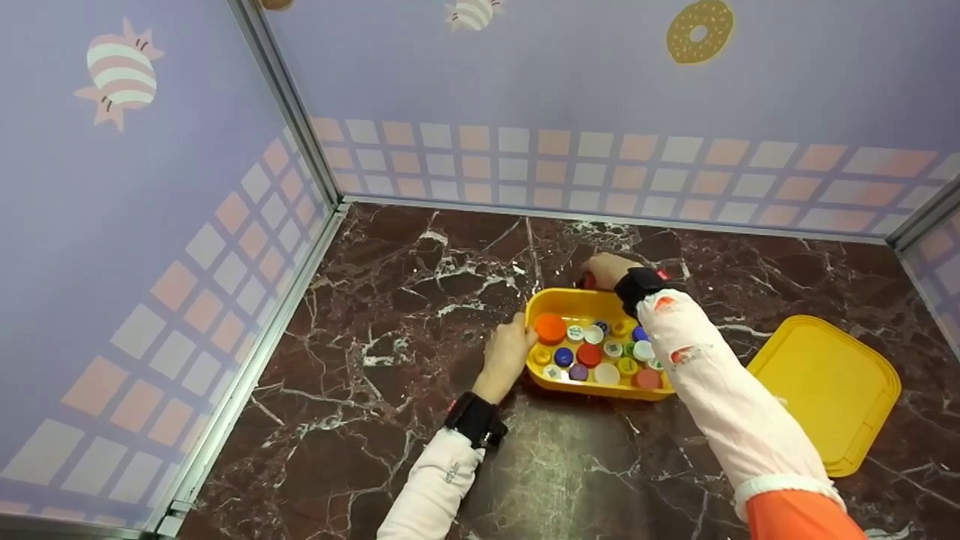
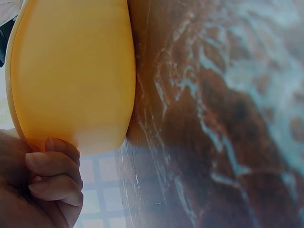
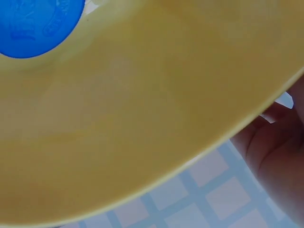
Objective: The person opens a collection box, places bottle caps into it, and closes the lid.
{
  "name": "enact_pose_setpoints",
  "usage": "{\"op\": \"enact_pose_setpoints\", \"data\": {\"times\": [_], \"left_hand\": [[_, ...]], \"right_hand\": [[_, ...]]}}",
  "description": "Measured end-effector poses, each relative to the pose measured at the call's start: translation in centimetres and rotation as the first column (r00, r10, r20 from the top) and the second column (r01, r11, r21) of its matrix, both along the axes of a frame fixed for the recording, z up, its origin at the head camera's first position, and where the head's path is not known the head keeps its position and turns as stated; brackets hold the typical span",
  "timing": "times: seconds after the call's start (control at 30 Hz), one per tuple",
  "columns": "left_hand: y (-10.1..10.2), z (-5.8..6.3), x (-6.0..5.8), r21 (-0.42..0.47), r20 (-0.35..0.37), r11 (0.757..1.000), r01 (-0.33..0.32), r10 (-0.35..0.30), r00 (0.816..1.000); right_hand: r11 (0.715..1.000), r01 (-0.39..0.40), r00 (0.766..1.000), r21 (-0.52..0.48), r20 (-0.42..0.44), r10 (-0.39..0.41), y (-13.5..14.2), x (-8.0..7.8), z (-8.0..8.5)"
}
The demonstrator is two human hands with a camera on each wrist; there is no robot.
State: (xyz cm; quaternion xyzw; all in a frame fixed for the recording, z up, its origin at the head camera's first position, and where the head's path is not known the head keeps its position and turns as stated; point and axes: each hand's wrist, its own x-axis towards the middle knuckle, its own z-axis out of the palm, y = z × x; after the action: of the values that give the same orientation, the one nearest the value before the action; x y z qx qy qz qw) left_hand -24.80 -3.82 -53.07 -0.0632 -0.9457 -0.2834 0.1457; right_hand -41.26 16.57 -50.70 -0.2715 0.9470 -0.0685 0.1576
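A yellow plastic container (image 1: 600,388) sits on the marble-patterned surface with several bottle caps in it, among them an orange cap (image 1: 550,328), a red cap (image 1: 589,354) and a purple cap (image 1: 578,372). My left hand (image 1: 508,352) grips its left end, fingers curled at the outer wall in the left wrist view. Just beyond the far rim, my right hand (image 1: 609,270) reaches down with bent fingers around a small red piece (image 1: 589,280), mostly hidden. A blue cap (image 3: 35,26) lies inside the container in the right wrist view.
A yellow lid (image 1: 821,390) lies flat to the right, beside the right forearm. Purple printed panels (image 1: 480,90) with checkered bands stand along the back and sides. A metal strip (image 1: 255,352) edges the surface on the left.
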Motion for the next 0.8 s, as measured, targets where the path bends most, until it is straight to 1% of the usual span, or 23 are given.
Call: {"op": "enact_pose_setpoints", "data": {"times": [0.17,0.33,0.5,0.63,0.77,0.8], "left_hand": [[0.0,0.1,0.1,0.003,0.010,1.000,0.004,-0.004,1.000],[0.1,0.2,0.1,-0.003,0.002,1.000,-0.004,0.004,1.000],[0.1,0.3,0.1,-0.002,-0.009,1.000,-0.004,0.004,1.000],[0.0,0.2,0.1,0.000,-0.010,1.000,-0.002,0.002,1.000],[0.0,0.2,0.1,0.011,0.005,1.000,0.002,-0.002,1.000],[0.1,0.2,0.1,0.011,0.010,1.000,0.001,-0.001,1.000]], "right_hand": [[0.999,0.047,0.998,-0.019,0.042,-0.047,0.4,0.1,-0.3],[0.998,0.057,0.998,-0.008,0.025,-0.057,0.6,0.2,-0.3],[0.998,0.064,0.998,-0.001,0.029,-0.064,0.6,0.3,-0.1],[0.999,0.046,0.999,-0.004,0.028,-0.046,0.5,0.7,0.7],[0.999,0.030,0.999,-0.030,0.021,-0.029,0.6,1.0,2.1],[0.999,0.023,1.000,-0.034,0.004,-0.023,0.7,1.0,2.4]]}}
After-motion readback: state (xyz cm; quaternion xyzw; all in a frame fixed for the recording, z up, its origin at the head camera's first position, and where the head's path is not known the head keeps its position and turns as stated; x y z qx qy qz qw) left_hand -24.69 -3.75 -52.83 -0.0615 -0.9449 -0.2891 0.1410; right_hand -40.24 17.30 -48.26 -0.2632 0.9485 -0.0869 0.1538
